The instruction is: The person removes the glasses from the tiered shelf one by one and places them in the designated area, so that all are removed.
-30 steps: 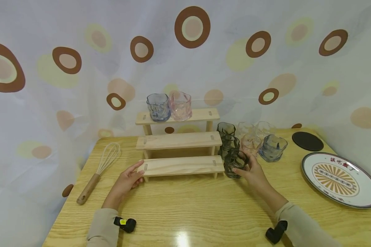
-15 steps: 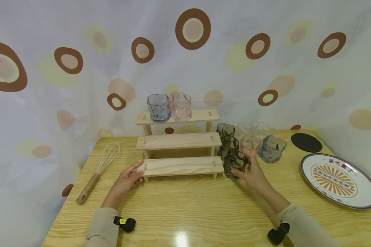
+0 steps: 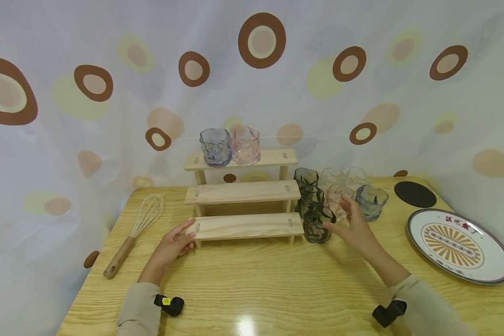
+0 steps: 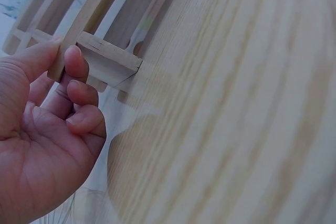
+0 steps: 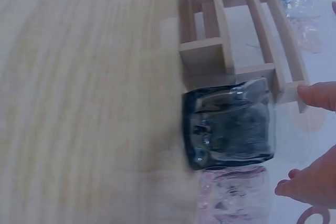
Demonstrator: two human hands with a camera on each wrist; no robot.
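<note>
A three-tier wooden shelf stands mid-table. My left hand pinches the left end of its lowest board between thumb and fingers, plain in the left wrist view. At the shelf's right end sits the front dark grey glass, upright on the table. My right hand is beside it with thumb and fingers spread; the right wrist view shows them apart from the dark glass. A pink glass lies partly behind the right fingers, and a blue glass is to their right.
Two more dark glasses and two clear glasses are near the back. The top tier carries a blue glass and a pink glass. A whisk lies left; a plate and black disc lie right.
My right hand has let go of the front dark glass and drawn back to the right, its fingers spreading. That glass stays beside the shelf. The left hand keeps its hold on the board.
</note>
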